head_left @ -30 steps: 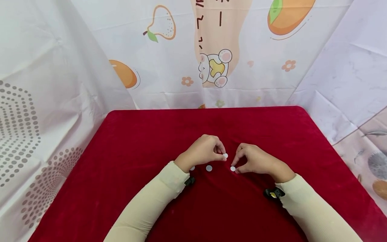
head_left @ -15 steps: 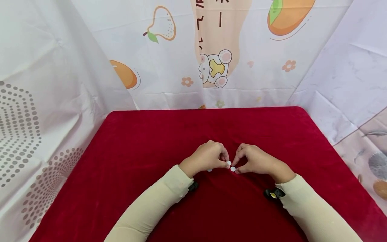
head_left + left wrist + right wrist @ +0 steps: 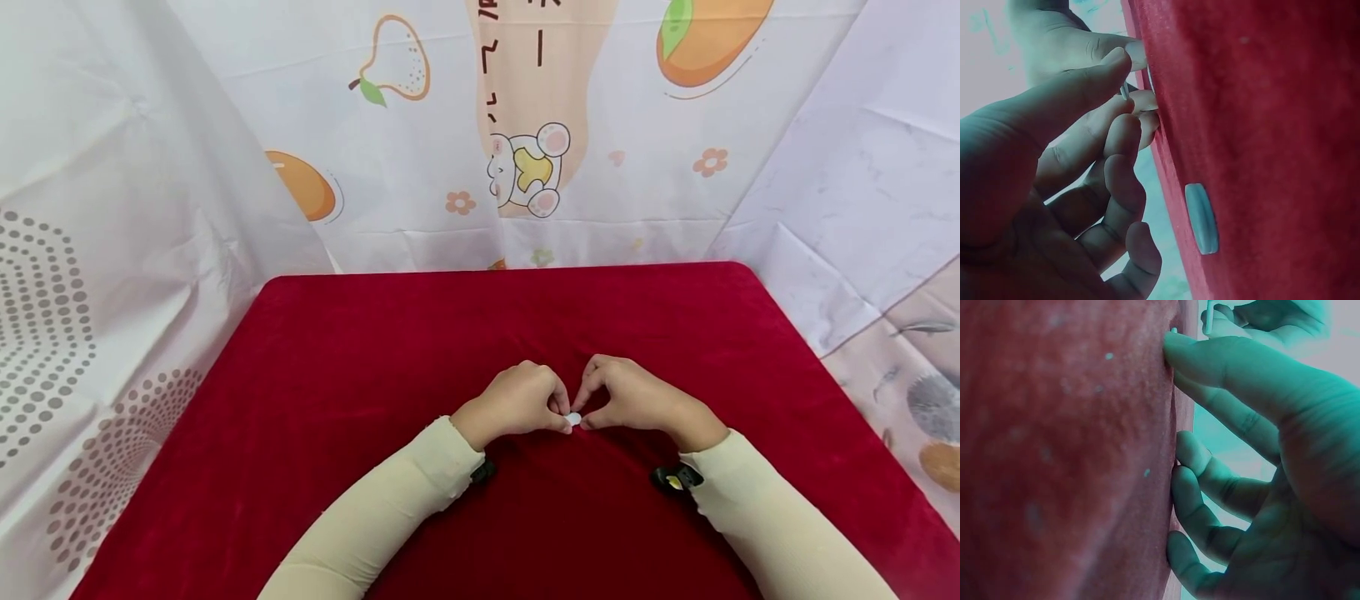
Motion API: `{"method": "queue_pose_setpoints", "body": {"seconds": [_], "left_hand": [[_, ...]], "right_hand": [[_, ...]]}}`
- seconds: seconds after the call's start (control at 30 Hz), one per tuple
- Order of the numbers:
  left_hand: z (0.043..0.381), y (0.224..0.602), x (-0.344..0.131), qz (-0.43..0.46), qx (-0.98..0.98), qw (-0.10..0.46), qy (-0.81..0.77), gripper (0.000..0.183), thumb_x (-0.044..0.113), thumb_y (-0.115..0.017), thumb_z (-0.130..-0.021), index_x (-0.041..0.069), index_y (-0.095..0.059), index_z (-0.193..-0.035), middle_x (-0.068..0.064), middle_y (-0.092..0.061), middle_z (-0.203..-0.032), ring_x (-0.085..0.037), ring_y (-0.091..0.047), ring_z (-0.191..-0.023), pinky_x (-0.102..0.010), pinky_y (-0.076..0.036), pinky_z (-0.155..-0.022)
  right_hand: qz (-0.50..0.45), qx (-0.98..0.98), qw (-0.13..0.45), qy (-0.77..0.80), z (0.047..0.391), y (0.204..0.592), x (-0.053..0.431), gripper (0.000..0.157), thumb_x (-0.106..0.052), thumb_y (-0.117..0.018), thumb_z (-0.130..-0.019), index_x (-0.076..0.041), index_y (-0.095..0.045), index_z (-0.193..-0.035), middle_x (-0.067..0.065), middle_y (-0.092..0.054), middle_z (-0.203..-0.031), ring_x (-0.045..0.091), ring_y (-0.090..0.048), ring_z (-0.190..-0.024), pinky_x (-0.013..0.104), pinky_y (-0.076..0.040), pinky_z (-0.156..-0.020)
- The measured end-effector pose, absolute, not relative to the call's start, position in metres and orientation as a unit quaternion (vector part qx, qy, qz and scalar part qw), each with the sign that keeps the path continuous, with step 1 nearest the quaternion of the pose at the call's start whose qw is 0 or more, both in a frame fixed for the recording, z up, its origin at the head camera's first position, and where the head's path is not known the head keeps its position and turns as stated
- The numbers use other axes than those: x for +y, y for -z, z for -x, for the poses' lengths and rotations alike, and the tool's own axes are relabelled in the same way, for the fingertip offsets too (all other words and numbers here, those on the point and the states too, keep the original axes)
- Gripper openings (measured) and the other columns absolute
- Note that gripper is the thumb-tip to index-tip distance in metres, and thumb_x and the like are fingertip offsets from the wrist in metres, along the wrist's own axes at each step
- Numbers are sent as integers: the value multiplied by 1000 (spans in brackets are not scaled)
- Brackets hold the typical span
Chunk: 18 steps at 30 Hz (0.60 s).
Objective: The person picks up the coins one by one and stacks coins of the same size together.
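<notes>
My left hand [image 3: 517, 400] pinches a thin small white disc [image 3: 1125, 90] on edge between thumb and forefinger, a little above the cloth. My right hand [image 3: 637, 396] rests on the cloth opposite, thumb and forefinger curled around the edges of another white disc [image 3: 1150, 79] lying there. From the head the two discs overlap as one white patch [image 3: 573, 419] between the fingertips. A further disc [image 3: 1202, 219], seemingly two layers thick, lies on the cloth under the left palm; the left hand hides it from the head camera. The other right fingers touch the cloth.
A red velvety cloth [image 3: 390, 333] covers the table. White printed curtains [image 3: 420, 167] hang behind it and at both sides. Each wrist carries a small black camera, such as the right wrist camera [image 3: 677, 477].
My left hand has moved right and toward the body with its disc, up to the disc at the right hand, covering the discs lying to the left. My right hand has stayed almost still.
</notes>
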<state>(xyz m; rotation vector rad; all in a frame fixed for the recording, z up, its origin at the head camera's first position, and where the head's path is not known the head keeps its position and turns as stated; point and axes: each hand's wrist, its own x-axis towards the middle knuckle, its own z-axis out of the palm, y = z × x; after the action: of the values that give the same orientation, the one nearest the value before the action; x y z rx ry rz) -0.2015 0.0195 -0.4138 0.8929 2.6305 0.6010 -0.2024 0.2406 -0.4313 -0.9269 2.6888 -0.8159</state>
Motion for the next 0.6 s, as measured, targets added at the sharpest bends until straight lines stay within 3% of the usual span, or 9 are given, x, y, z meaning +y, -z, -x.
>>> {"method": "queue_pose_setpoints", "body": {"seconds": [0.6], "left_hand": [[203,419,22,-321,915,154,-192,13,34,-89,-83,29,-77,-80,20,-65,-74,1,-58,-69,-21,-49,-60]], "right_hand": [[315,906,93,268,203,431,240,22,-17,-92,-76,-31,-83,-90,-8,-61,-97,11,-58,-91,33,-52,-84]]}}
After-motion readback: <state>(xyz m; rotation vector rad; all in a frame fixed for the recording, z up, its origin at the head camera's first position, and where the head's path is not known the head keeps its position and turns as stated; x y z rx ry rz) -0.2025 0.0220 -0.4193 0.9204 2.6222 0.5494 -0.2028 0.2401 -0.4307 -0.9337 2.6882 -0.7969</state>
